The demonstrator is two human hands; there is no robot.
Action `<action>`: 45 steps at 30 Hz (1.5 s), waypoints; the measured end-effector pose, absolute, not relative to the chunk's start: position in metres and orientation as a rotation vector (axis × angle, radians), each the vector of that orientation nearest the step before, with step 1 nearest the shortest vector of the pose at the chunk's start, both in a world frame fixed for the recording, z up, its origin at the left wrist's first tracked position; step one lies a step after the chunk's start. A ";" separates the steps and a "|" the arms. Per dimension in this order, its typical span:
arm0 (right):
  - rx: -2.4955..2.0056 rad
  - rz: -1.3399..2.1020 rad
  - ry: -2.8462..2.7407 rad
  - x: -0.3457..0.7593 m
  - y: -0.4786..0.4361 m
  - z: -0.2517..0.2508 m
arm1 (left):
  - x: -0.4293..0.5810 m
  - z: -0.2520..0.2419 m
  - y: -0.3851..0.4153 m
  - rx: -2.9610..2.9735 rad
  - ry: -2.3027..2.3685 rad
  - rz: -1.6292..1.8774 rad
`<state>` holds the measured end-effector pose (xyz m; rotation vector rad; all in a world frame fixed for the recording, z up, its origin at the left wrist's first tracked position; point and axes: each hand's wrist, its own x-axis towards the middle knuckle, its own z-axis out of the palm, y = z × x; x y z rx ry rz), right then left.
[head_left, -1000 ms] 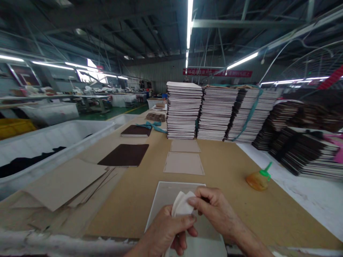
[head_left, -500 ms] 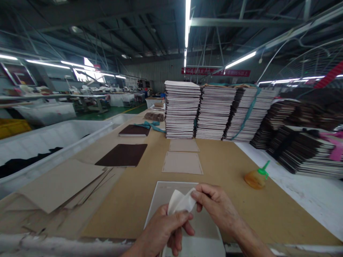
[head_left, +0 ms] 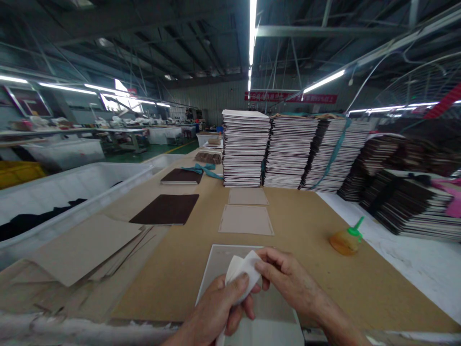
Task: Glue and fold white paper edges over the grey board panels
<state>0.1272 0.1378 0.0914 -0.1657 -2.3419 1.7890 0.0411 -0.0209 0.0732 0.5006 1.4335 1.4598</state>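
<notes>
A folded piece of thin white sheet material [head_left: 248,266], cloth or paper, is held up between both hands. My left hand [head_left: 225,305] is closed round its lower part, the thumb pressed on top. At its upper right edge, my right hand [head_left: 283,271] pinches it between thumb and fingers. Beneath the hands lies a grey panel with a pale border [head_left: 212,262] at the table's near edge, partly covered by them. Just beyond it, a beige rectangular sheet [head_left: 246,220] lies flat, with a second beige sheet [head_left: 248,196] behind.
Tall stacks of panels [head_left: 243,149] stand at the back. To the right is an oil bottle with a green spout [head_left: 345,241]. Dark brown panels [head_left: 167,209] and large beige sheets [head_left: 86,245] lie left, beside a white bin [head_left: 97,180] holding black material.
The left thumb has moved up onto the white piece, and its upper right part is turned more upright. Both hands stay over the grey panel.
</notes>
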 end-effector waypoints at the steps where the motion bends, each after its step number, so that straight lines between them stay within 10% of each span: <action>1: -0.217 1.811 -2.299 0.126 0.138 0.089 | 0.041 0.071 -0.020 0.495 1.447 1.463; 9: -0.266 1.472 -2.427 0.128 0.144 0.090 | 0.039 0.057 -0.014 0.548 1.436 1.497; 45: -0.470 1.904 -1.982 0.134 0.137 0.085 | 0.042 0.078 -0.022 0.405 1.387 1.464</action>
